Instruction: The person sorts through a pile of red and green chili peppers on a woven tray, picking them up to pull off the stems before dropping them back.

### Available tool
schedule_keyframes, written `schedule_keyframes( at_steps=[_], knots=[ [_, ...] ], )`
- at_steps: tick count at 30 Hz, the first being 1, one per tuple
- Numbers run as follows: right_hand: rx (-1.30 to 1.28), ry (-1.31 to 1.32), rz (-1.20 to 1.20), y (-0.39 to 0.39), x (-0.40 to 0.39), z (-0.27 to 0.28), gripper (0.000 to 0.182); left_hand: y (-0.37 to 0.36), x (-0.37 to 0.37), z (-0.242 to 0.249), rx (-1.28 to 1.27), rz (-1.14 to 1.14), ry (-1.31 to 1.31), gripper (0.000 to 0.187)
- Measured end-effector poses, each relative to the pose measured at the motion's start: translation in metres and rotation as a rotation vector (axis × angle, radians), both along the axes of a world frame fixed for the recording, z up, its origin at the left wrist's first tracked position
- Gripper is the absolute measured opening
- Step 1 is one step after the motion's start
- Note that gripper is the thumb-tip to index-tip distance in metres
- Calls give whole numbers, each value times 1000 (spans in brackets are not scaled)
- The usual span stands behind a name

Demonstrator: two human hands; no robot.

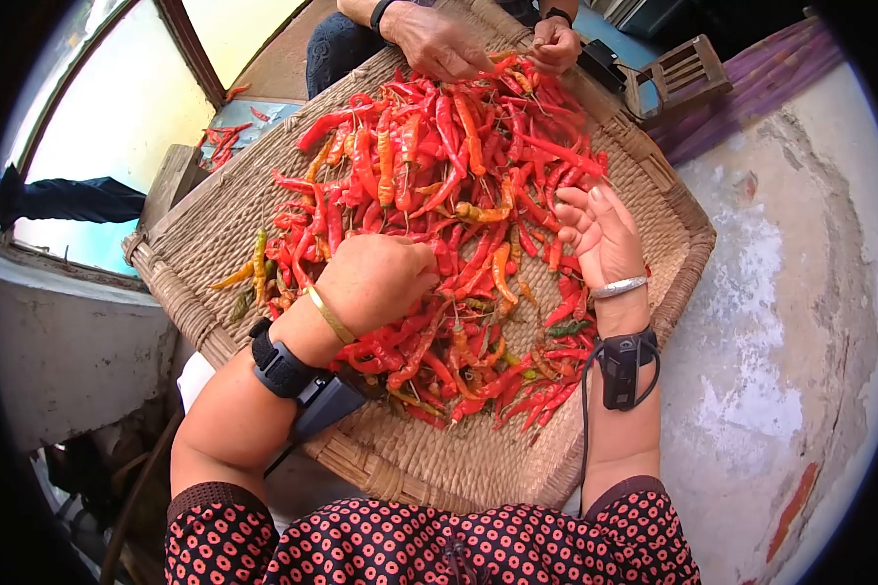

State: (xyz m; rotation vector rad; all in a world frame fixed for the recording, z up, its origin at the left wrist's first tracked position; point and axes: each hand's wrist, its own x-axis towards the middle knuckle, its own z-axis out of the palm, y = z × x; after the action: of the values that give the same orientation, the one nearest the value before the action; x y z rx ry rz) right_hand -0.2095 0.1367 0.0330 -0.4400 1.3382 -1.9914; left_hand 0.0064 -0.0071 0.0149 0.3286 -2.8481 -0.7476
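Observation:
A heap of red chillies [439, 195], mixed with some orange, yellow and green ones, lies on a woven rope tray [205, 244] with a thick rim. My left hand [379, 283] is over the left side of the heap, its back to me and fingers curled closed; whatever it grips is hidden. At the heap's right edge, my right hand [600, 234] has its palm turned partly up and its fingers loosely bent apart, with nothing seen in the palm. A long red chilli [561, 153] lies just beyond those fingertips, slightly blurred.
Across the tray, another person's two hands [449, 47] work at the far edge of the heap. A few red chillies [226, 141] lie beyond the tray at the left. A wooden frame [688, 78] stands at the upper right, and a worn floor [761, 341] extends along the right.

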Motion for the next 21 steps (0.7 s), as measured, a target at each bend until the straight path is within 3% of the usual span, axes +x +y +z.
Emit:
schedule_keyframes(
  at_steps=[2, 3, 4, 6, 9, 12, 17, 21],
  knots=[
    [450, 301, 79, 4, -4, -11, 40, 1, 0, 5, 4, -13, -176, 13],
    [638, 615, 198, 1, 0, -16, 38, 1, 1, 7, 5, -16, -177, 13],
    [694, 1147, 243, 0, 8, -19, 30, 2, 1, 8, -16, -31, -218, 13],
    [556, 1765, 313, -6, 27, -19, 22, 3, 4, 7, -38, -47, -261, 14],
    [548, 1623, 482, -9, 41, -35, 19, 3, 7, 9, -12, -64, -300, 17],
    [638, 1766, 474, -11, 45, -51, 16, 3, 7, 10, 12, -57, -417, 20],
    [617, 1712, 508, -10, 41, -45, 5, 4, 4, -10, 54, -157, -112, 32],
    [619, 1662, 393, -7, 30, -35, 7, 12, 0, -12, 99, -158, -98, 38]
  ],
)
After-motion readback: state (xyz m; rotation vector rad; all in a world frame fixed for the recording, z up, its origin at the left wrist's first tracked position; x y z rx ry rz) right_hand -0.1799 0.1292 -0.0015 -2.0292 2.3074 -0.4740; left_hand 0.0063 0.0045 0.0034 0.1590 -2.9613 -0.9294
